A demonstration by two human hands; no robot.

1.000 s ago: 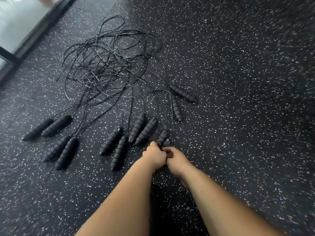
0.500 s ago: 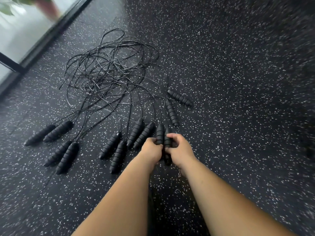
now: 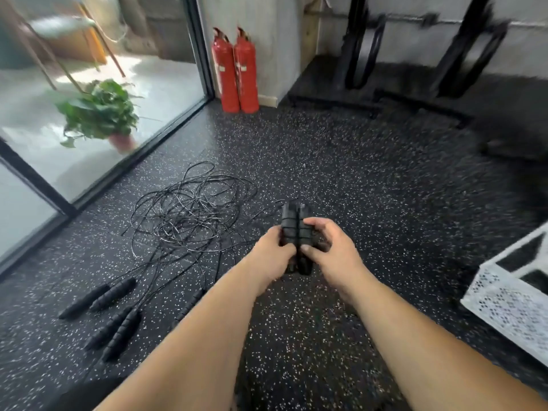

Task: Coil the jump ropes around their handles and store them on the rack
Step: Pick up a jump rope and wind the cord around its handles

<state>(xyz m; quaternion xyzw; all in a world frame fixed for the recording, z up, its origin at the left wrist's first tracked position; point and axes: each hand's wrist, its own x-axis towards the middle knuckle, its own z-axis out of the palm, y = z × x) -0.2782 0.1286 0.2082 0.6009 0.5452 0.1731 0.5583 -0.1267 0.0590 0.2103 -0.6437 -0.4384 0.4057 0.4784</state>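
Two black ribbed jump rope handles (image 3: 292,225) are held side by side, upright, above the floor. My left hand (image 3: 271,256) grips the left one and my right hand (image 3: 329,247) grips the right one. Their thin cord trails back into a tangled pile of black ropes (image 3: 192,215) on the speckled floor. More handle pairs lie at the lower left: one pair (image 3: 99,296) and another pair (image 3: 115,333). A further handle (image 3: 189,305) shows beside my left forearm.
A white perforated crate (image 3: 510,304) sits at the right edge. Two red fire extinguishers (image 3: 235,72) stand by the wall corner. A black rack frame (image 3: 415,54) rises at the back right. A glass wall with a potted plant (image 3: 100,114) behind it runs along the left.
Both hands lifted the pair of handles off the floor and brought them upright. My view swung upward, so the wall, extinguishers and crate came into sight.
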